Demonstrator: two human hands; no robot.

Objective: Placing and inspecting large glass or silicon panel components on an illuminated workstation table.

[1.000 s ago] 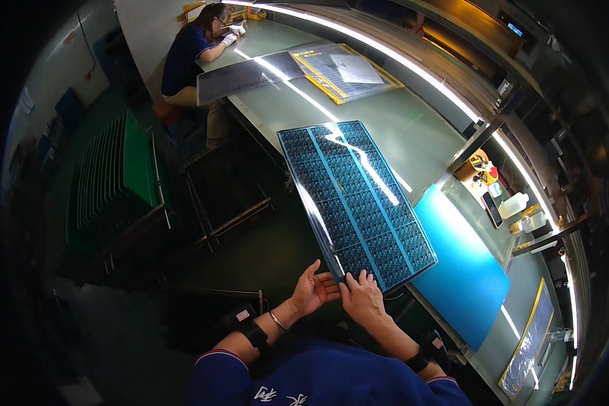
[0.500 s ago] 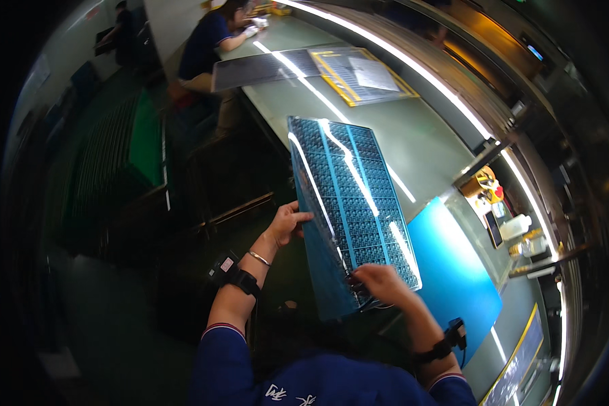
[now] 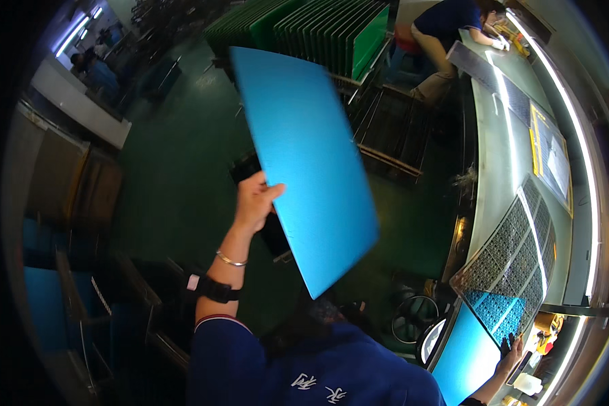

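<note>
My left hand [image 3: 254,203] grips a plain blue sheet [image 3: 311,155] by its left edge, thumb on the face toward me. The sheet is raised in front of me over the floor, slanting away. Far to the right, my right hand [image 3: 511,353] is closed on the near corner of a see-through film [image 3: 504,260] with a dense dark circuit-like pattern. Some of its fingers show dimly through the film. That film is tilted over the workbench, and its near part overlaps a second blue sheet [image 3: 461,348] lying there.
A long workbench [image 3: 490,145] runs along the right under a strip light. On it lie a yellow-edged film [image 3: 547,145] and, nearby, a white bottle [image 3: 528,384]. Green boards [image 3: 369,44] stand in a rack ahead. A co-worker [image 3: 450,27] leans over the bench's far end.
The patterned film and the blue sheet, held together before, are now apart. My left hand has carried the blue sheet left; my right hand has taken the film right. The view has turned left.
</note>
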